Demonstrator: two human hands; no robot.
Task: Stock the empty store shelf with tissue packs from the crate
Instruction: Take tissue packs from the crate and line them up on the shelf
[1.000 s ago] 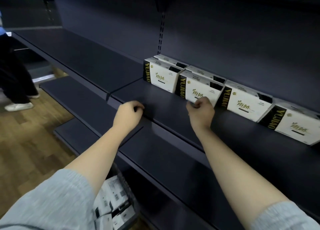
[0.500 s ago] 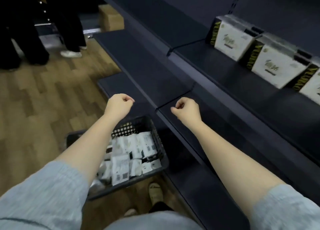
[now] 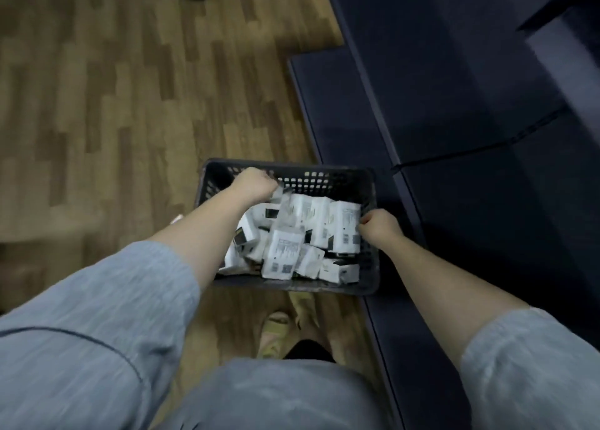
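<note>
Left hand (image 3: 255, 183) curled among white plastic-wrapped tissue packs (image 3: 302, 235); right hand (image 3: 378, 228) curled beside them at dark slatted plastic crate (image 3: 324, 178) wall. Grip unclear through blur; risk of loose packs slipping.

The crate (image 3: 368, 267) sits on the floor (image 3: 113, 111) straight ahead of my feet (image 3: 276, 329), its right side just beside the lowest shelf (image 3: 341, 111), and the shelves run up the right. The tissue packs (image 3: 282, 251) lie heaped in it, mostly toward its near and right parts. My left hand (image 3: 255, 183) is in the crate at its far left corner, touching the pile's far edge, and my right hand (image 3: 378, 225) is at the crate's right wall, against the packs there.
</note>
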